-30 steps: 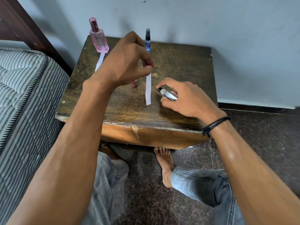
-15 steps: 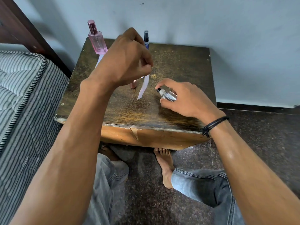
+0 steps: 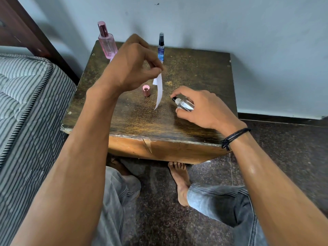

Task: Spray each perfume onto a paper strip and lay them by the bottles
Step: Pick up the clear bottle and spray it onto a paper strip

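My left hand (image 3: pixel 132 65) pinches the top of a white paper strip (image 3: pixel 159 92), which hangs curved above the dark wooden table (image 3: pixel 195 71). My right hand (image 3: pixel 204 108) grips a small clear spray bottle (image 3: pixel 184 104), its black nozzle aimed left at the strip, with my index finger on the top. A pink perfume bottle (image 3: pixel 106 41) stands at the back left, with a bit of another white strip showing below it behind my hand. A slim blue spray bottle (image 3: pixel 161 47) stands at the back middle. A pink cap (image 3: pixel 146 90) stands on the table beside the hanging strip.
A striped mattress (image 3: pixel 23 103) borders the table on the left, below a dark bed frame (image 3: pixel 26 32). A pale wall rises behind the table. My knees and bare feet (image 3: pixel 179 181) are on the speckled floor under the front edge.
The strip hung straight a second ago; now it is bent, its lower end swung left and toward the pink cap. My left hand shifted slightly, and the pink cap is uncovered.
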`<action>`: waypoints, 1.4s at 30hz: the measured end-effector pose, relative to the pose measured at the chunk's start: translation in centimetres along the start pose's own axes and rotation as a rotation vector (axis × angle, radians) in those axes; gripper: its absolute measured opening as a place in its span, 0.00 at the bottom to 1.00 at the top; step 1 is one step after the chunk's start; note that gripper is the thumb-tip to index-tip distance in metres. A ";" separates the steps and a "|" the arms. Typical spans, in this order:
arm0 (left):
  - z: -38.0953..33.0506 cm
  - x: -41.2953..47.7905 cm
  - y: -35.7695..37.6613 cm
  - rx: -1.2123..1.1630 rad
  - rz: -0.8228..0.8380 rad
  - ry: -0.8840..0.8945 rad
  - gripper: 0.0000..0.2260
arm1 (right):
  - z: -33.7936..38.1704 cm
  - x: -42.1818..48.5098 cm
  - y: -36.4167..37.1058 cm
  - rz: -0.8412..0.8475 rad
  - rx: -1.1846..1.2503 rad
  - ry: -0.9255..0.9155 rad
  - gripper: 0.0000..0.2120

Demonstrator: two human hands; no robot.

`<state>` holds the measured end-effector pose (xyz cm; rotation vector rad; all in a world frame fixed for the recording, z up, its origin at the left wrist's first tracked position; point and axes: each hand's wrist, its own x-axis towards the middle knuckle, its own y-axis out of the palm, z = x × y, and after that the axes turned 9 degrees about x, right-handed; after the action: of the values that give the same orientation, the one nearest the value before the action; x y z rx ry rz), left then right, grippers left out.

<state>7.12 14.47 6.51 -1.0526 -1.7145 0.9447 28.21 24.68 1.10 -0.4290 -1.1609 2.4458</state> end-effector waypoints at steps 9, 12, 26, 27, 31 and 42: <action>1.3 -0.3 -0.8 -0.171 -0.021 -0.091 0.07 | -0.1 0.0 -0.1 0.006 0.001 0.004 0.19; 1.3 -0.1 -1.0 -0.245 0.005 -0.115 0.07 | -0.2 -0.1 -0.1 0.006 0.008 0.003 0.19; 1.4 0.1 2.0 -0.120 0.074 -0.068 0.05 | -0.5 0.0 0.0 -0.001 0.004 -0.001 0.19; 1.5 0.1 2.2 -0.111 0.067 -0.061 0.05 | -0.5 0.0 0.0 -0.002 0.003 -0.001 0.19; 2.0 0.2 2.8 -0.088 0.074 -0.042 0.06 | -0.6 0.0 -0.2 -0.006 -0.001 -0.002 0.19; 1.4 0.2 4.0 -0.010 0.173 0.002 0.07 | -0.6 0.1 -0.4 -0.053 0.116 -0.002 0.19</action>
<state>6.78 15.87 2.58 -1.2231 -1.6476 1.0432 28.51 25.33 1.00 -0.3572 -1.0123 2.4525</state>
